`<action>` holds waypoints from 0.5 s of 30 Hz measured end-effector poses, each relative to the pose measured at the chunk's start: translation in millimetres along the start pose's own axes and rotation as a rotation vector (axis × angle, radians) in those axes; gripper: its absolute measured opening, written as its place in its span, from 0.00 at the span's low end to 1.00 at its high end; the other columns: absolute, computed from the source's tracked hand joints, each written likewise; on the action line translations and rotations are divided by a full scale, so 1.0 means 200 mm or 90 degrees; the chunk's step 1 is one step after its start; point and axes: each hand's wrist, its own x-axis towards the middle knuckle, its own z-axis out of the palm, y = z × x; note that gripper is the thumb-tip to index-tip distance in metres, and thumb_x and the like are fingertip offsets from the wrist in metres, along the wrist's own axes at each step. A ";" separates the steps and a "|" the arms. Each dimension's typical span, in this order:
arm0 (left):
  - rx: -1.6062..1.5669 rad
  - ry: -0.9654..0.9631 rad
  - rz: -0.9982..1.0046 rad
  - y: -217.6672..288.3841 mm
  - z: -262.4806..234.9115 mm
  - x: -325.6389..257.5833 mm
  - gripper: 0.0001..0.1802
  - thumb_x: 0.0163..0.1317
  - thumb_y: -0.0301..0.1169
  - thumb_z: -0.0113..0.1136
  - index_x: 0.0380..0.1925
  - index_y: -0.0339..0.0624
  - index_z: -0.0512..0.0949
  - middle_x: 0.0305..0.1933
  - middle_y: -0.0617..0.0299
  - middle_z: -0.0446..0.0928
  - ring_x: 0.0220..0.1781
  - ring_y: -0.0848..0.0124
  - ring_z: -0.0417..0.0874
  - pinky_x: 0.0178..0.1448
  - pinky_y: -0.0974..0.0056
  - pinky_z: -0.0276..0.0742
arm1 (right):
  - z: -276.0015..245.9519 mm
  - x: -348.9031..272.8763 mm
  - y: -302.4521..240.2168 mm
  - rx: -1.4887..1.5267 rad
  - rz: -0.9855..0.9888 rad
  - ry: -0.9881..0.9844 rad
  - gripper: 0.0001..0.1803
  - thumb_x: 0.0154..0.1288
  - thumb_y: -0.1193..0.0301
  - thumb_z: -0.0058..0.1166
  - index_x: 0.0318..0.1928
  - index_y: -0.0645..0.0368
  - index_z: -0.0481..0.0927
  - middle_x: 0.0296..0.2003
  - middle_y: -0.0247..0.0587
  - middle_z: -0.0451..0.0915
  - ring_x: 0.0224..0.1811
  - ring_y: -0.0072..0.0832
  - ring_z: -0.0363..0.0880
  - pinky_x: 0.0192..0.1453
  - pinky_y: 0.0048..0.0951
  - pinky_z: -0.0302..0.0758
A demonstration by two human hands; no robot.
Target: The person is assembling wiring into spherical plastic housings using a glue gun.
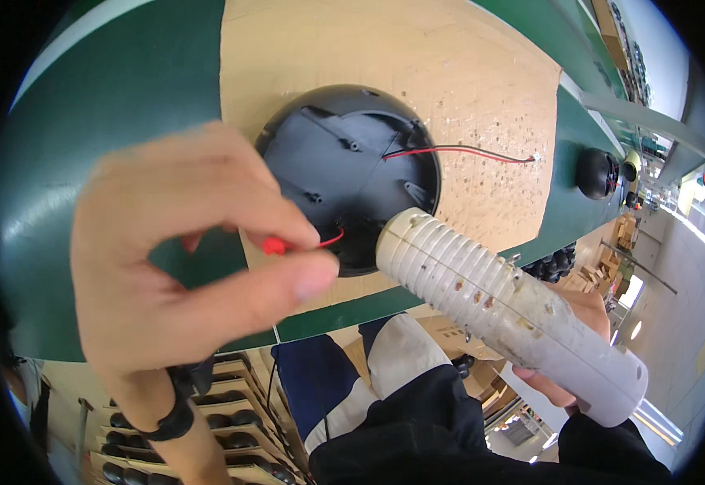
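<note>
1. Left hand (114, 259), left of centre: thumb and forefinger closed in a pinch on a thin red wire (334, 238); a small red piece (273, 246) shows at the fingertips. Dark band (170, 416) at the wrist.
2. Tool, pale grey, cylindrical, ribbed at one end, stained (514, 315); lower right, slanting, ribbed end toward centre.
3. Right hand (585, 309), lower right: wrapped round the tool's body, partly hidden behind it.
4. Housing, black, round, shallow (328, 174); upper centre, hollow side up, moulded posts inside. The pinched red wire runs toward its lower part.
5. Wire pair, red and black (466, 149); leaves the housing rightward, ending in a small white plug (536, 158).
6. Cardboard sheet, spotted (490, 73); beneath the housing.
7. Tabletop, green (126, 105); beneath the cardboard.
8. Black rounded part (597, 173); right of frame, on the green surface.
9. Rows of black rounded parts (243, 418); lower left, among cardboard layers.
</note>
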 end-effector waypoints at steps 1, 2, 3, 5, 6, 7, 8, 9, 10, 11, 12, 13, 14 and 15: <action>0.025 -0.006 0.022 -0.02 -0.02 0.06 0.07 0.53 0.31 0.68 0.29 0.39 0.85 0.27 0.63 0.79 0.26 0.76 0.72 0.29 0.70 0.60 | -0.01 -0.01 0.00 -0.011 0.018 0.024 0.20 0.53 0.55 0.62 0.37 0.59 0.83 0.33 0.43 0.82 0.28 0.38 0.81 0.34 0.32 0.77; 0.065 -0.013 0.027 -0.01 -0.05 0.10 0.08 0.57 0.34 0.67 0.30 0.40 0.85 0.28 0.63 0.79 0.27 0.76 0.72 0.31 0.70 0.60 | -0.01 0.00 0.00 -0.006 0.022 0.043 0.20 0.52 0.56 0.63 0.37 0.60 0.83 0.33 0.43 0.83 0.28 0.38 0.82 0.34 0.32 0.78; 0.071 -0.017 0.029 0.00 -0.06 0.15 0.08 0.57 0.34 0.67 0.30 0.40 0.85 0.28 0.63 0.79 0.27 0.76 0.72 0.31 0.70 0.60 | 0.00 0.00 0.01 -0.002 0.027 0.061 0.20 0.51 0.56 0.64 0.37 0.60 0.82 0.34 0.43 0.83 0.29 0.37 0.82 0.35 0.32 0.78; 0.214 0.003 -0.037 0.05 -0.06 0.27 0.09 0.61 0.36 0.64 0.32 0.41 0.85 0.31 0.64 0.80 0.30 0.74 0.74 0.34 0.71 0.62 | 0.02 0.01 0.02 0.003 0.038 0.097 0.21 0.48 0.57 0.66 0.37 0.61 0.82 0.34 0.44 0.83 0.29 0.36 0.83 0.36 0.31 0.79; 0.205 -0.022 -0.018 0.05 -0.05 0.32 0.09 0.58 0.34 0.68 0.34 0.40 0.85 0.36 0.64 0.81 0.38 0.72 0.78 0.42 0.70 0.69 | 0.03 0.01 0.03 0.005 0.043 0.115 0.22 0.47 0.58 0.67 0.37 0.61 0.82 0.35 0.44 0.84 0.30 0.36 0.83 0.37 0.31 0.79; 0.206 -0.024 -0.012 0.05 -0.03 0.38 0.09 0.58 0.34 0.68 0.34 0.40 0.85 0.36 0.64 0.81 0.38 0.72 0.78 0.42 0.70 0.69 | 0.03 0.00 0.05 0.004 0.046 0.121 0.22 0.47 0.58 0.67 0.37 0.61 0.82 0.35 0.44 0.84 0.30 0.36 0.83 0.37 0.31 0.79; 0.175 -0.095 0.041 0.05 0.00 0.44 0.09 0.56 0.33 0.69 0.34 0.40 0.85 0.38 0.63 0.81 0.41 0.71 0.79 0.47 0.68 0.71 | 0.03 -0.01 0.10 0.079 0.023 0.101 0.18 0.49 0.67 0.64 0.40 0.64 0.82 0.38 0.47 0.84 0.36 0.40 0.84 0.41 0.33 0.80; 0.143 -0.167 0.094 0.04 0.03 0.49 0.10 0.55 0.31 0.70 0.35 0.39 0.85 0.40 0.61 0.81 0.44 0.70 0.80 0.52 0.67 0.72 | 0.03 -0.02 0.13 0.154 0.000 0.080 0.16 0.51 0.76 0.62 0.42 0.66 0.81 0.42 0.50 0.83 0.42 0.45 0.85 0.45 0.35 0.80; 0.139 -0.251 -0.039 0.07 -0.01 0.53 0.11 0.50 0.28 0.72 0.35 0.38 0.86 0.44 0.60 0.80 0.48 0.67 0.80 0.59 0.64 0.72 | 0.02 0.01 0.11 0.124 -0.032 0.064 0.16 0.51 0.75 0.63 0.42 0.68 0.81 0.41 0.52 0.83 0.43 0.47 0.84 0.47 0.36 0.81; 0.150 -0.255 -0.047 0.07 -0.03 0.54 0.11 0.50 0.28 0.72 0.35 0.38 0.86 0.44 0.60 0.80 0.48 0.67 0.80 0.59 0.64 0.72 | 0.03 0.01 0.10 0.135 -0.040 0.066 0.16 0.51 0.75 0.63 0.42 0.68 0.81 0.41 0.52 0.83 0.43 0.47 0.84 0.47 0.36 0.81; 0.147 -0.285 -0.060 0.07 -0.04 0.55 0.10 0.50 0.27 0.72 0.34 0.38 0.86 0.44 0.61 0.80 0.48 0.67 0.80 0.58 0.65 0.71 | 0.04 0.02 0.10 0.144 -0.070 0.056 0.17 0.51 0.75 0.63 0.42 0.69 0.80 0.40 0.53 0.83 0.43 0.47 0.84 0.47 0.37 0.81; 0.128 -0.313 -0.051 0.05 -0.01 0.59 0.10 0.49 0.27 0.71 0.33 0.38 0.86 0.44 0.61 0.80 0.47 0.67 0.79 0.58 0.65 0.71 | 0.02 0.02 0.11 0.134 -0.082 0.051 0.17 0.51 0.74 0.63 0.42 0.69 0.80 0.40 0.54 0.82 0.43 0.47 0.84 0.47 0.38 0.81; 0.111 -0.341 -0.044 0.03 0.01 0.63 0.10 0.48 0.26 0.71 0.33 0.38 0.86 0.45 0.61 0.80 0.47 0.67 0.79 0.58 0.65 0.71 | 0.00 0.02 0.11 0.132 -0.094 0.044 0.17 0.51 0.74 0.62 0.42 0.71 0.80 0.41 0.55 0.82 0.42 0.48 0.84 0.47 0.39 0.81; 0.094 -0.369 -0.037 0.02 0.02 0.65 0.10 0.48 0.26 0.71 0.32 0.38 0.86 0.45 0.61 0.79 0.46 0.67 0.78 0.57 0.65 0.71 | -0.02 0.01 0.11 0.126 -0.087 0.049 0.17 0.51 0.74 0.62 0.42 0.71 0.80 0.41 0.55 0.82 0.42 0.48 0.84 0.47 0.39 0.81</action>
